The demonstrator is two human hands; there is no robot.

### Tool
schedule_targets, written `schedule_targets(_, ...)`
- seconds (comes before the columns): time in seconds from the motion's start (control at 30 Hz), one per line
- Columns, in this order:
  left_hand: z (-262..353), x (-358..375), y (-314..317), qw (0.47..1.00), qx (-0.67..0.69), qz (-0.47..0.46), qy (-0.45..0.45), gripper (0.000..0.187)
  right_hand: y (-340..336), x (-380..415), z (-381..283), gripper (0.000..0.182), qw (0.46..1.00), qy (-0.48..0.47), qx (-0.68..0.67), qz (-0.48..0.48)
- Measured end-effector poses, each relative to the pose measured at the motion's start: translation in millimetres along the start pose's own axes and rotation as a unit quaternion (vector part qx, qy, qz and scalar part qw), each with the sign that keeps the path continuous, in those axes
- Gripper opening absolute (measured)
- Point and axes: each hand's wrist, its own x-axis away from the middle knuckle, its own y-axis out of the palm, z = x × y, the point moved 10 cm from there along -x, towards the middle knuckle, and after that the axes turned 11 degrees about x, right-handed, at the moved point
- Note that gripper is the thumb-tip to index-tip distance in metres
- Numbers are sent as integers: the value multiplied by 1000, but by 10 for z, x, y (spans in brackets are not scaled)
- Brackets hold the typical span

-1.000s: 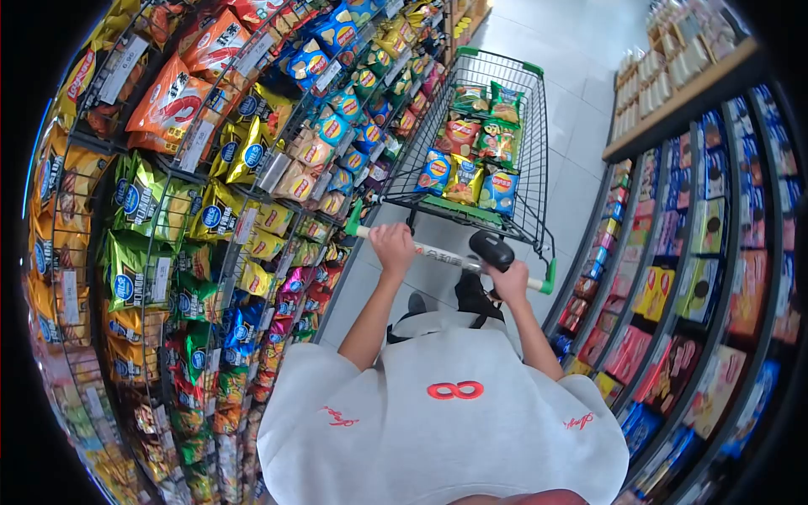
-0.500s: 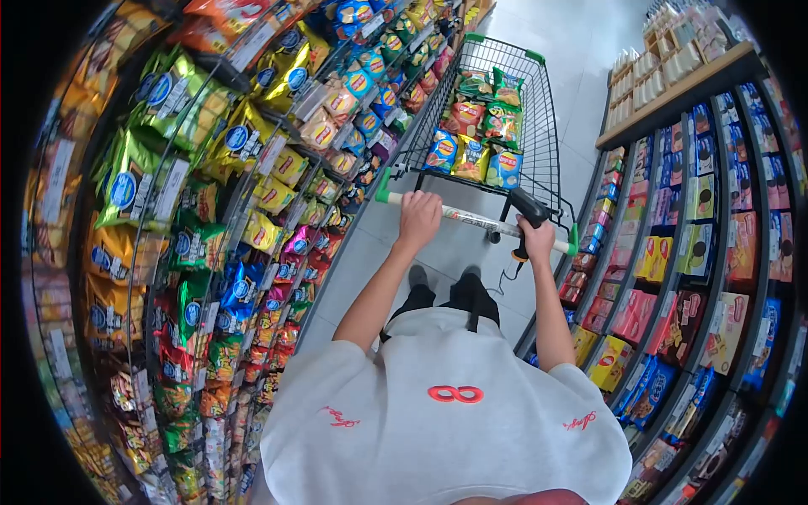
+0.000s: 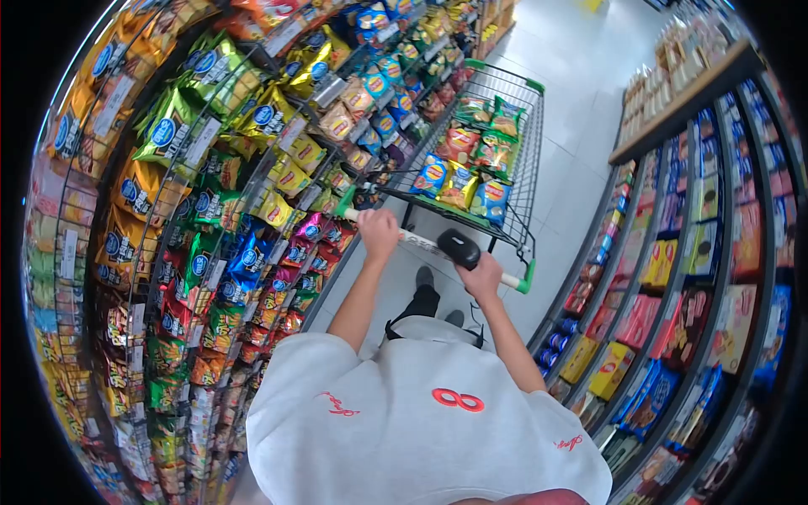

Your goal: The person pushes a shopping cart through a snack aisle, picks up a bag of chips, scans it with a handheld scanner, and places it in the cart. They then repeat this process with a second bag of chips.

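My left hand (image 3: 379, 233) is closed around the left part of the white cart handle (image 3: 417, 242). My right hand (image 3: 482, 278) grips a black handheld barcode scanner (image 3: 459, 247) against the handle's right part; its fingers are partly hidden. A thin cable hangs below that hand. Ahead of the handle stands the wire shopping cart (image 3: 526, 160), with green corner pieces. Several chip bags lie in it in rows, among them a yellow bag (image 3: 459, 185) between a blue bag (image 3: 430, 175) and a blue-green bag (image 3: 490, 200) nearest me.
On the left, close to the cart, a tall rack holds hanging chip bags (image 3: 252, 261). Shelves of boxed snacks (image 3: 661, 263) line the right side. A wooden-edged display (image 3: 682, 101) stands at the far right. Tiled floor (image 3: 564, 118) shows between them.
The cart and its handle have turned, the handle shifting left and its right end dropping lower in view. Both hands moved with it. The scanner now shows its rounded top. My feet have stepped.
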Motion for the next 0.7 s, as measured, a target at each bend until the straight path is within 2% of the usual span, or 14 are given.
schedule_targets(0.1, -18, 259, -167, 1000, -14, 2, 6, 19, -109, 317, -158, 32, 995, -58, -63, 52)
schedule_targets(0.33, 100, 785, -476, 999, -38, -22, -19, 19, -296, 893, -250, 30, 991, -73, -104, 36)
schedule_targets(0.43, 159, 1067, -601, 999, -47, -13, -11, 19, -337, 1111, -218, 30, 992, -58, -108, 35)
schedule_targets(0.57, 383, 1447, -682, 999, -42, -31, -2, 18, -236, 1385, 174, 31, 997, 28, -66, -15)
schedule_targets(0.7, 544, 1742, -807, 999, 10, -39, 3, 16, -309, 1648, 271, 36, 997, 74, -36, -3)
